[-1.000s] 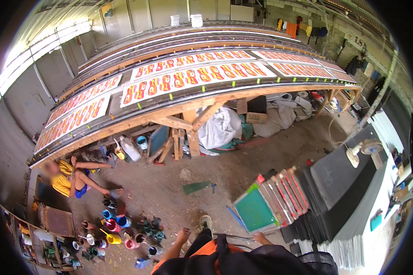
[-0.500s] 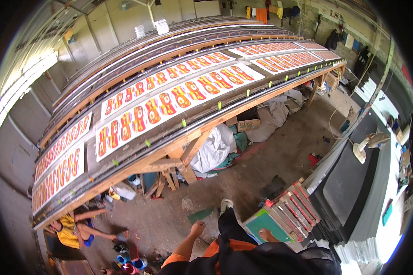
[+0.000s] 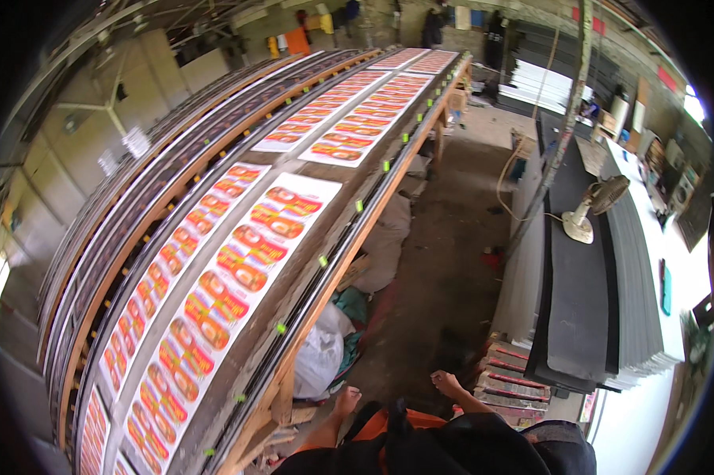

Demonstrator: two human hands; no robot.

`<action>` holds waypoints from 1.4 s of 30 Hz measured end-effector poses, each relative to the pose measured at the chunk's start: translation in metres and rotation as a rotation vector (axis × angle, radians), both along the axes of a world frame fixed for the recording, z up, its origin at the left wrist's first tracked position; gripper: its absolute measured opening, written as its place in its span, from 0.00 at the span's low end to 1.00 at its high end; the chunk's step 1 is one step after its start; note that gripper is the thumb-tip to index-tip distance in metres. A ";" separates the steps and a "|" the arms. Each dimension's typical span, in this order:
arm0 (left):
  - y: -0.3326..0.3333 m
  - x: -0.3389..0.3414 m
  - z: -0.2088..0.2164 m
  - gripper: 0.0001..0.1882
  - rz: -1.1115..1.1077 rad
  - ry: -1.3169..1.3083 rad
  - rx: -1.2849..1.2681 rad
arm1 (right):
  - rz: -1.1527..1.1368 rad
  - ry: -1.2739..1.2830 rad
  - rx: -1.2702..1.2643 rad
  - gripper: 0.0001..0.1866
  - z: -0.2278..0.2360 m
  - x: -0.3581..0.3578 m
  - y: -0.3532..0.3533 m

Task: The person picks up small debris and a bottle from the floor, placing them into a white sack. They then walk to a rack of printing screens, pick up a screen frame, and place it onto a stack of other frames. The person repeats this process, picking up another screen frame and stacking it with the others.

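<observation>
Low in the view, my left hand (image 3: 346, 398) hangs beside the long printing table (image 3: 325, 293), near a white sack (image 3: 322, 352) under the table edge. Its fingers are curled and nothing shows in them. My right hand (image 3: 447, 383) is held out over the floor, close to a stack of wooden frames (image 3: 512, 380). It too is loosely closed, with nothing visible in it. On the table to my left lie long white sheets (image 3: 313, 207) printed with rows of red and yellow shoe-sole shapes. Neither hand touches the table or the sheets.
A concrete aisle (image 3: 460, 237) runs ahead between the table and tall stacks of dark sheets (image 3: 582, 301) on the right. A white fan (image 3: 580, 222) stands on them. A slanting pole (image 3: 567, 134) with a hanging cord rises beside the aisle. Green clips (image 3: 323, 261) line the table edge.
My view has swung to the right, along the aisle. My right hand has come forward from beside the wooden frames. The person seated at the lower left is out of view.
</observation>
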State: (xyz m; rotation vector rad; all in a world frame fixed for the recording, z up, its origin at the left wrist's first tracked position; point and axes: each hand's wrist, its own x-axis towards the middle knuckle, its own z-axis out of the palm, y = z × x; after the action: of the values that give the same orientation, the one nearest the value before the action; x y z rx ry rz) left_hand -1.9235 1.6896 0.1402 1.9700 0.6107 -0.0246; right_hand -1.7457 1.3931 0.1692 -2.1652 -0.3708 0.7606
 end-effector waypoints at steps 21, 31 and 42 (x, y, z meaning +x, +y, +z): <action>0.091 0.459 0.015 0.15 -0.465 0.145 0.051 | -0.286 0.113 -0.197 0.06 -0.042 0.225 0.067; 0.071 0.661 0.024 0.13 -0.484 0.150 0.065 | -0.395 0.277 -0.260 0.08 -0.172 0.397 -0.010; 0.100 0.827 0.023 0.12 -0.366 0.134 0.187 | -0.445 0.140 -0.189 0.15 -0.025 0.686 0.044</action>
State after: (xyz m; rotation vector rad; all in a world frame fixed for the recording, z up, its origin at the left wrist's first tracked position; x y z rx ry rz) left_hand -1.0961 1.7891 0.1630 2.2529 0.3393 -0.3381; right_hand -1.0595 1.4368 0.1437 -2.2366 0.2605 0.7053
